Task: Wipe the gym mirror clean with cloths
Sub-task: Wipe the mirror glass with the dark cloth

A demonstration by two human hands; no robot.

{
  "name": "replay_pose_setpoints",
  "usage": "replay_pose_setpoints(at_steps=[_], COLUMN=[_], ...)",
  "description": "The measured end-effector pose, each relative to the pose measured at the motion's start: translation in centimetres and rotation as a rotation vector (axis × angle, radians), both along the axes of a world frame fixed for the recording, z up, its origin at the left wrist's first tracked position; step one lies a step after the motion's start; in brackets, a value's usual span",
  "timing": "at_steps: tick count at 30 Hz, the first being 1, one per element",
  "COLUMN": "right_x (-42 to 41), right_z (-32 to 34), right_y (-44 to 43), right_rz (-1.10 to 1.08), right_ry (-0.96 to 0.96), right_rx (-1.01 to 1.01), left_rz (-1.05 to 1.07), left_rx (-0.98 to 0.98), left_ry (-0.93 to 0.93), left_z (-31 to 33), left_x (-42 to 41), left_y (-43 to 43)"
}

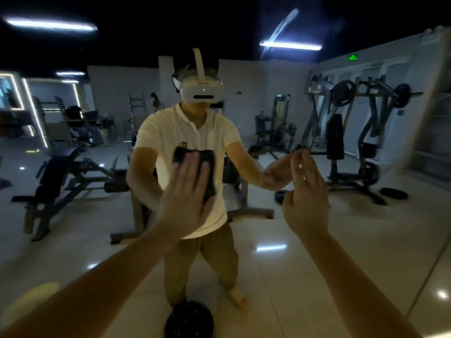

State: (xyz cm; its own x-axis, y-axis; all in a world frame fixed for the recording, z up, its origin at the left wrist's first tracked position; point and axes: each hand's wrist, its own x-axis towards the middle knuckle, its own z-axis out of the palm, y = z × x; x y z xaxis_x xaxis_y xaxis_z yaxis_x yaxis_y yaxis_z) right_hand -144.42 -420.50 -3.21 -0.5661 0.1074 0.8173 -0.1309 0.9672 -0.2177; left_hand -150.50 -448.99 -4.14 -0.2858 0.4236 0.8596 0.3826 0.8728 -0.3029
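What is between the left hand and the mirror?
A dark cloth lies there, pressed flat against the mirror by the left hand; the head view shows it.

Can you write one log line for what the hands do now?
left hand: presses dark cloth on mirror | right hand: open, empty

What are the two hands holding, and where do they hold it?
The left hand presses a dark cloth flat against the mirror, palm and straight fingers spread over its middle. The right hand holds nothing.
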Motion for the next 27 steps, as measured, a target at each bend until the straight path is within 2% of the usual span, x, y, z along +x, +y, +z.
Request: replay_pose_setpoints(at_steps=[6, 9, 11, 13, 17, 21, 24, 27], right_x=[0.3, 0.2, -0.3, -0.7, -1.4, -3.1, -4.1, -4.5], right_z=[0.4, 1.5, 2.2, 3.3, 5.5, 7.4, 7.2, 7.0], right_y=[5.2, 10.1, 12.0, 11.7, 8.4, 6.0, 4.4, 4.0], right_rz=[0.245, 0.263, 0.237, 0.282, 0.300, 0.146, 0.071, 0.069], right_ry=[0.099, 0.138, 0.163, 0.210, 0.257, 0.242, 0.240, 0.281], right_rx=[0.013, -0.059, -0.014, 0.036, 0.128, 0.112, 0.052, 0.036], left_rz=[-0.035, -0.031, -0.010, 0.009, 0.115, 0.342, 0.354, 0.251], left_rx=[-0.142, -0.189, -0.253, -0.229, 0.015, 0.307, 0.565, 0.499], left_ry=[-0.101, -0.070, -0.047, -0.051, -0.004, 0.021, 0.029, 0.119], left_z=[0.5, 0.9, 1.2, 1.8, 3.3, 5.4, 7.3, 8.5], left_x=[0.3, 0.2, 0.1, 0.2, 0.4, 1.4, 1.0, -0.2], left_y=[19.5, 22.8, 21.3, 18.2, 7.8, -2.1, -1.7, 3.8])
